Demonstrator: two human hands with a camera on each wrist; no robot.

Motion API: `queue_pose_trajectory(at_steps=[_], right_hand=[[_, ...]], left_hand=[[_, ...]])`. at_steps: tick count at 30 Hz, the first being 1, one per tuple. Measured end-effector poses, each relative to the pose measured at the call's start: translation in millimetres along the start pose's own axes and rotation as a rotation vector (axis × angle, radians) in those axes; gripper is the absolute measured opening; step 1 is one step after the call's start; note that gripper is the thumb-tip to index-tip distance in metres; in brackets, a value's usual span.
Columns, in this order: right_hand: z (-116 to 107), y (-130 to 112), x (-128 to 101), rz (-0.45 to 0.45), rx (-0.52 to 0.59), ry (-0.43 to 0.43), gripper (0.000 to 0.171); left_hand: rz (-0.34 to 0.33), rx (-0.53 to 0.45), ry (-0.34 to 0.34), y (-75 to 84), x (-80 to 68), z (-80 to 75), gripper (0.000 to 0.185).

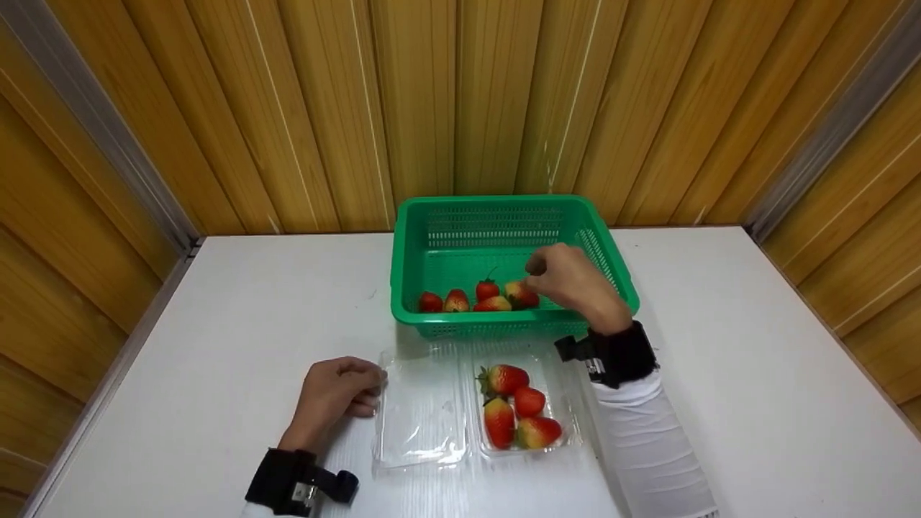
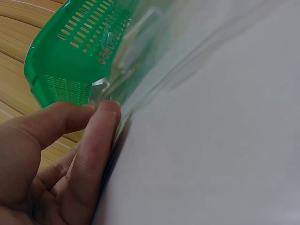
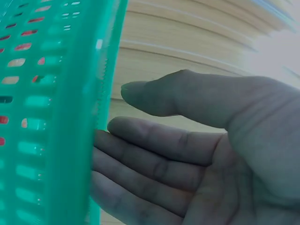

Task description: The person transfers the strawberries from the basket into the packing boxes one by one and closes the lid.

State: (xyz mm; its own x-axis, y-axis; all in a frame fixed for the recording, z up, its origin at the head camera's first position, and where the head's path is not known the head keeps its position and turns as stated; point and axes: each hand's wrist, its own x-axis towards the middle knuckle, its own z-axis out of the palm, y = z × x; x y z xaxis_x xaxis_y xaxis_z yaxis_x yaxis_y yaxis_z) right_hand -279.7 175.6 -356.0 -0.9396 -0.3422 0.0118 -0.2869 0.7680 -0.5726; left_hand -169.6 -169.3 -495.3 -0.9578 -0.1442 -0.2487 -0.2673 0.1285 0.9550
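A green slotted basket [image 1: 504,203] stands at the back middle of the white table [image 1: 719,345], with several strawberries [image 1: 488,290] along its near wall. My right hand [image 1: 572,280] hovers inside the basket just right of those berries. In the right wrist view the right hand [image 3: 197,154] has relaxed fingers, holds nothing, and is beside the basket wall [image 3: 56,117]. In front lies an opened clear clamshell box [image 1: 421,410]; its right half holds several strawberries [image 1: 514,406]. My left hand [image 1: 338,388] rests on the table with curled fingers, gripping the lid's left edge [image 2: 105,89].
Wooden panel walls [image 1: 460,101] close in the table on the back and both sides. The table's bare surface stretches left and right of the basket. A dark wrist strap sits on each forearm.
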Motion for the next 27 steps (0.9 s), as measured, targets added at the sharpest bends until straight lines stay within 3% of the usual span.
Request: queue_pose_trajectory(at_steps=[14,20,27], right_hand=[[11,14,21,0.086,0.012,0.036,0.037],[15,23,28,0.110,0.009,0.057,0.009],[19,28,34,0.179,-0.016,0.020,0.013]], left_hand=[[0.025,0.003,-0.002,-1.2,0.3,0.4,0.017],[0.022,0.015,-0.003,1.0,-2.0,1.5,0.017],[0.023,0.015,-0.003,3.6,-2.7,-0.6,0.017]])
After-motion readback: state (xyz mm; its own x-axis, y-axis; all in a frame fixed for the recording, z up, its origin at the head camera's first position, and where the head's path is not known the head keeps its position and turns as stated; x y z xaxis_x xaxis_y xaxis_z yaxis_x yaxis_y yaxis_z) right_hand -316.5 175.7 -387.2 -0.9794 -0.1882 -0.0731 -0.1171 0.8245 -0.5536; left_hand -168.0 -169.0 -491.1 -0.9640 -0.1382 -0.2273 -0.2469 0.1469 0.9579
